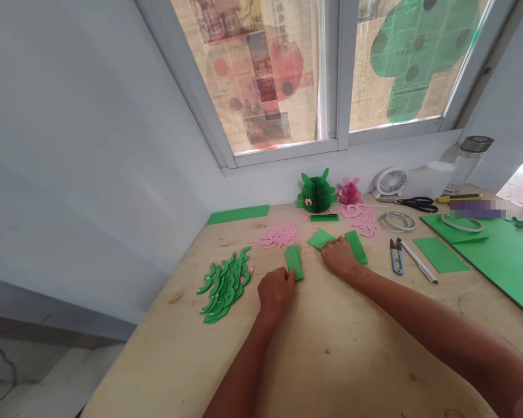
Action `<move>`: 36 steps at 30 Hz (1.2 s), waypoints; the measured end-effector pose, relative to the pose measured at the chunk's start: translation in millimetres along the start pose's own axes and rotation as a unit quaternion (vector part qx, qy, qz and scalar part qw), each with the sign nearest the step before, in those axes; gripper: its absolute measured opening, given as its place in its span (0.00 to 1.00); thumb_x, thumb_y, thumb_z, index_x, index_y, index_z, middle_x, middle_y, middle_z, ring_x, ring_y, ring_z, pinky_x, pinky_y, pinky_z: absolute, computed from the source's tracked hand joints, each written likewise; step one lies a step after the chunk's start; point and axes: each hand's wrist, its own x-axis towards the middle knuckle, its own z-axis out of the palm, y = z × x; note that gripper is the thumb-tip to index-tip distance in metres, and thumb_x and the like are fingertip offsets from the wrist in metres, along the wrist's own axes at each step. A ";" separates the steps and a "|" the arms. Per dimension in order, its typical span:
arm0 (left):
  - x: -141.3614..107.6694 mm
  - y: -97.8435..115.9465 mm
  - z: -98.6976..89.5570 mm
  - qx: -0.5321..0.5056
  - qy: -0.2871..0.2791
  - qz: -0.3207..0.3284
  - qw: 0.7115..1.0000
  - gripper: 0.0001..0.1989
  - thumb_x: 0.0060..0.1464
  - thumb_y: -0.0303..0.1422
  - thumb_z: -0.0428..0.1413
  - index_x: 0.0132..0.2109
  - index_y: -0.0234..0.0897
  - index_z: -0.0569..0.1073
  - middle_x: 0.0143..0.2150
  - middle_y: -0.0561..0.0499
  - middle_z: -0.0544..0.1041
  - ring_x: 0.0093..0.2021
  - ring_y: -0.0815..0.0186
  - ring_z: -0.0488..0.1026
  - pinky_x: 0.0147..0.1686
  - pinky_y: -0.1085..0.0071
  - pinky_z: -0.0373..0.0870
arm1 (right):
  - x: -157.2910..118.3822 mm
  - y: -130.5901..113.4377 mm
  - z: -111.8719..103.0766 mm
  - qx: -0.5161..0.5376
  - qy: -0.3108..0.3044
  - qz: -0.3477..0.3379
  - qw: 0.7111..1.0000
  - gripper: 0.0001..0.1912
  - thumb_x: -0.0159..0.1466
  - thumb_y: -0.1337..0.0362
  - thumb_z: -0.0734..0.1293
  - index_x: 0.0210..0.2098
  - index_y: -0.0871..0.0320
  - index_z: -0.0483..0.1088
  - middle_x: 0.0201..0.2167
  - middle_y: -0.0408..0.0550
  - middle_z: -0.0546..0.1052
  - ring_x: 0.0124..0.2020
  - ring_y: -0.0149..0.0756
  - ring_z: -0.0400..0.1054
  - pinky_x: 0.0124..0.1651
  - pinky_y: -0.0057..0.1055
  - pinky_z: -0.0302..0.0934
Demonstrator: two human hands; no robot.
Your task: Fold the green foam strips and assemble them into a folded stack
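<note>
"So, nearest first: what has the left hand (276, 293)?"

"Fingers curled narrow at the near end of a green strip (293, 261), which runs away from the knuckles. Looks layered, slightly fanned at the far end."

"Handling?"

"I'd pinch lightly by the edge and square the layers before pressing any crease. Hard thumb pressure would probably mark it. Green cutouts (227, 288) sit left of this hand; mind the forearm there."

"Right hand (340, 257)?"

"Ahead and right of the left one. Fingers bunched at the near side of a green piece (319, 238), itself beyond and left of them. Pinching or pressing, can't tell; fingertips hidden. Second green piece (356, 247) just right of the fingers, contact unclear. I'd keep the two apart, knuckles off the neighbour."

"Farther out?"

"Snips (397, 257) off to the right hand's right. Pink cutouts (280, 235) beyond the left hand. Farthest, past the right hand, a green pleated figure (316, 195) near the wall."
</note>
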 end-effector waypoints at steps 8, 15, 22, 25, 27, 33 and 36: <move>-10.8 5.6 -3.1 0.006 -0.002 -0.002 1.000 0.16 0.56 0.39 0.45 0.31 0.38 0.74 0.32 0.44 0.77 0.35 0.59 0.72 0.27 0.70 0.53 | -4.6 1.9 -4.7 0.019 0.045 -0.001 0.999 0.11 0.60 0.74 0.59 0.30 0.65 0.73 0.31 0.60 0.77 0.34 0.41 0.71 0.40 0.35 0.54; -26.9 11.7 -0.4 -0.193 0.033 0.035 0.980 0.13 0.53 0.36 0.49 0.26 0.37 0.71 0.24 0.49 0.74 0.28 0.64 0.70 0.27 0.72 0.56 | -18.9 7.3 -12.1 0.087 0.122 0.077 0.986 0.17 0.65 0.63 0.56 0.27 0.61 0.72 0.28 0.53 0.76 0.28 0.37 0.68 0.30 0.30 0.52; -40.7 46.0 7.2 -0.660 -0.177 -0.062 0.727 0.21 0.47 0.42 0.56 0.46 0.34 0.70 0.33 0.46 0.75 0.25 0.68 0.71 0.24 0.72 0.65 | -65.9 2.3 -5.9 0.637 0.139 0.146 0.744 0.24 0.55 0.46 0.62 0.16 0.59 0.60 0.13 0.37 0.57 0.17 0.26 0.50 0.21 0.25 0.44; -43.3 55.7 9.3 -0.709 -0.173 -0.115 0.674 0.26 0.43 0.41 0.60 0.48 0.33 0.68 0.34 0.45 0.75 0.26 0.68 0.72 0.24 0.72 0.67 | -84.4 -2.5 -4.7 0.715 0.112 0.180 0.666 0.21 0.51 0.47 0.67 0.19 0.60 0.65 0.15 0.38 0.61 0.18 0.26 0.53 0.23 0.25 0.49; -45.1 57.9 10.8 -0.723 -0.136 -0.143 0.662 0.28 0.41 0.40 0.62 0.49 0.33 0.66 0.33 0.46 0.74 0.24 0.69 0.71 0.23 0.73 0.67 | -93.5 -3.4 -6.0 0.747 0.103 0.192 0.628 0.20 0.50 0.48 0.69 0.20 0.60 0.68 0.17 0.40 0.65 0.20 0.28 0.57 0.26 0.26 0.53; -54.3 58.7 6.7 -0.761 -0.157 -0.105 0.620 0.24 0.39 0.39 0.64 0.43 0.32 0.71 0.35 0.45 0.75 0.29 0.68 0.72 0.26 0.74 0.67 | -106.8 1.6 -6.8 0.771 0.090 0.196 0.599 0.17 0.51 0.50 0.69 0.25 0.60 0.71 0.22 0.43 0.72 0.24 0.32 0.64 0.30 0.28 0.60; -56.9 61.3 2.2 -0.758 -0.162 -0.091 0.626 0.19 0.39 0.39 0.64 0.38 0.30 0.74 0.34 0.44 0.76 0.28 0.68 0.72 0.26 0.74 0.67 | -108.8 5.2 -1.0 0.739 0.097 0.172 0.644 0.17 0.54 0.51 0.67 0.30 0.60 0.72 0.26 0.47 0.75 0.27 0.35 0.67 0.33 0.31 0.62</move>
